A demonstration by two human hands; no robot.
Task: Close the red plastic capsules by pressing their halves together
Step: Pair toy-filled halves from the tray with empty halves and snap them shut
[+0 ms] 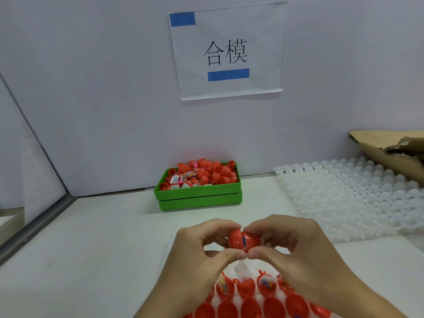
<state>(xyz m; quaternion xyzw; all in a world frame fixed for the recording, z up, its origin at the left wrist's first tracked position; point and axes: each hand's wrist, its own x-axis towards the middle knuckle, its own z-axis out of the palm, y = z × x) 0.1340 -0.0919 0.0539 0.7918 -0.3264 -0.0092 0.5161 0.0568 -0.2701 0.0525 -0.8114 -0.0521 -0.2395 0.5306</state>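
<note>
Both hands, left and right, pinch red capsule, halves slightly apart; wall sign reads "合模".

bin behind hands; tray right of it; cardboard perhaps on tray.

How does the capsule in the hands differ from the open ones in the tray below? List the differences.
The held capsule has both halves brought together with a thin gap left; the tray capsules are single open halves facing up. The held one lies sideways, pinched by the left hand and right hand; the tray ones sit upright, untouched. Both are red plastic.
</note>
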